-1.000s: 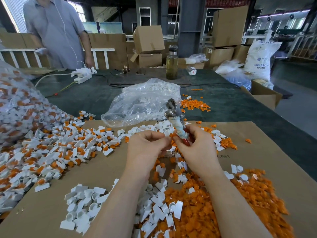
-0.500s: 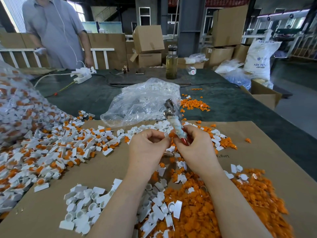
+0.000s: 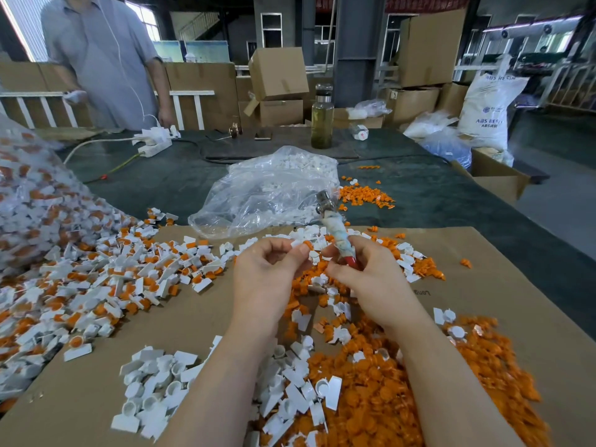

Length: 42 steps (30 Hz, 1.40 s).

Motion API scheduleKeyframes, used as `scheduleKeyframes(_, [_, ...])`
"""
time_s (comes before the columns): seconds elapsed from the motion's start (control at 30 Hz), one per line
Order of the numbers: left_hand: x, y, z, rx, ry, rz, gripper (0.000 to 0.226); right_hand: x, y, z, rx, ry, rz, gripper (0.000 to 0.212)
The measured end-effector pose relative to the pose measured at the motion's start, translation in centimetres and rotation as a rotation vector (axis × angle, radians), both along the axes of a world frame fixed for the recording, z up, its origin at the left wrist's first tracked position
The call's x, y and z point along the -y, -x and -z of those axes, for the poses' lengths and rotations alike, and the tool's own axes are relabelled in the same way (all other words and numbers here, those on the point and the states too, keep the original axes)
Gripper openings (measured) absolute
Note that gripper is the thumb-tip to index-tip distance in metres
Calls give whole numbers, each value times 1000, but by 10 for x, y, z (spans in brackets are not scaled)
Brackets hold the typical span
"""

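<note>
Both hands are raised over a sheet of brown cardboard (image 3: 503, 285). My left hand (image 3: 267, 269) pinches a small white plastic piece with an orange cap (image 3: 303, 244) at its fingertips. My right hand (image 3: 364, 272) grips a small hammer (image 3: 335, 233) by its tape-wrapped handle, the metal head pointing up and away. Its fingertips nearly touch those of the left hand. Loose white pieces (image 3: 154, 382) and orange caps (image 3: 387, 398) lie under my forearms. Assembled white-and-orange pieces (image 3: 96, 285) are heaped at the left.
A clear plastic bag of white pieces (image 3: 267, 191) lies behind my hands. At the far left bulges a big bag of assembled pieces (image 3: 29, 201). A glass bottle (image 3: 322, 117) and a power strip (image 3: 154, 143) sit on the green table; a person (image 3: 103, 59) stands beyond.
My left hand has opened slightly and turned, bringing the white piece with its orange cap into view at the fingertips. The hammer has stayed in my right hand, almost still.
</note>
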<state>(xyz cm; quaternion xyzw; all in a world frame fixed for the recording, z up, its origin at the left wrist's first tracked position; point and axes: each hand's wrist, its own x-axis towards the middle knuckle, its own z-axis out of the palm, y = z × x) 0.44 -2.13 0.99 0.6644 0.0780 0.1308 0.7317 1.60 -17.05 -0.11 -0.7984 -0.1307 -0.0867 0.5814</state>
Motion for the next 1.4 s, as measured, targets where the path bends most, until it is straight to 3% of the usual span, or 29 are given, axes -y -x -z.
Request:
scheduleKeyframes(0.13, [-3,0,0,33,40,7,9,1,1,1,-44,14,-48,14])
scheduleKeyframes(0.23, [-2,-1,3,34,-41,-17,9,-6,1,3,-4,-15,19,6])
scheduleKeyframes(0.33, [2,0,4,32,-169,-37,9,-12,-1,5,82,-4,108,11])
scheduleKeyframes(0.53, [7,2,2,28,-234,-47,10,-14,-3,7,136,64,178,20])
scheduleKeyframes(1.07, [5,1,7,89,-385,-72,13,-16,-1,3,-15,1,154,19])
scheduleKeyframes(1.13, [4,1,6,80,-349,-61,13,-14,0,0,-56,-46,90,14])
scheduleKeyframes(1.27, [-4,-1,3,56,-11,21,4,3,3,-5,-174,-7,-78,2])
scheduleKeyframes(1.4, [-12,-2,2,63,119,60,2,12,5,-11,-255,180,-158,28])
